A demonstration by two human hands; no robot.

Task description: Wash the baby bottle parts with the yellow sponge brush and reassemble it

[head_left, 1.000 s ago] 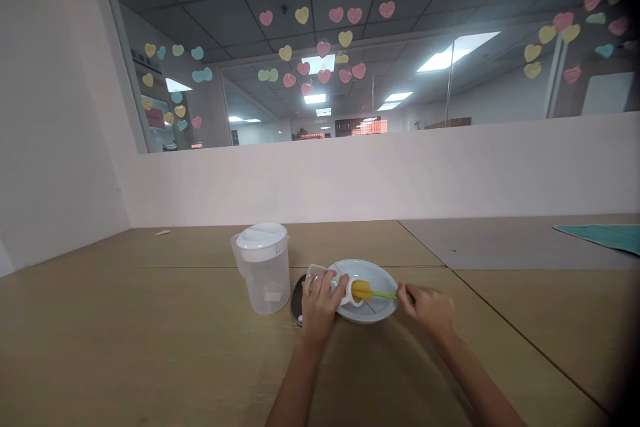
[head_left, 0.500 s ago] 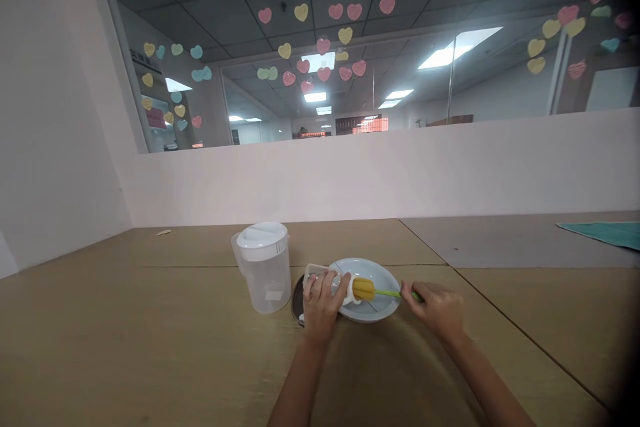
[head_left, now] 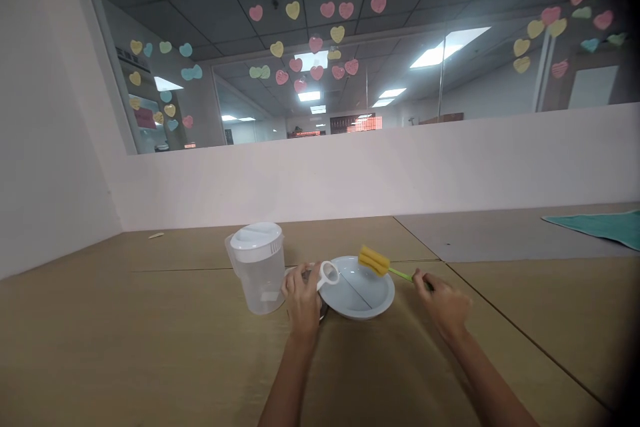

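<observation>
Currently, the right hand point(head_left: 443, 303) is clamped on a green-handled sponge brush point(head_left: 373, 260), its head out past the fingers; the left hand point(head_left: 303, 300) closes on a white looped handle point(head_left: 327, 275), apparently a bottle's, between a plastic pitcher point(head_left: 259, 273) and a white plate point(head_left: 357, 300)

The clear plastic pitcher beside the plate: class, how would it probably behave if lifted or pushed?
The clear plastic pitcher shows no liquid, so it would probably lift light for its size. Being tall on a modest base, it could tip if pushed near its white lid. Its smooth sides may feel slippery.
</observation>
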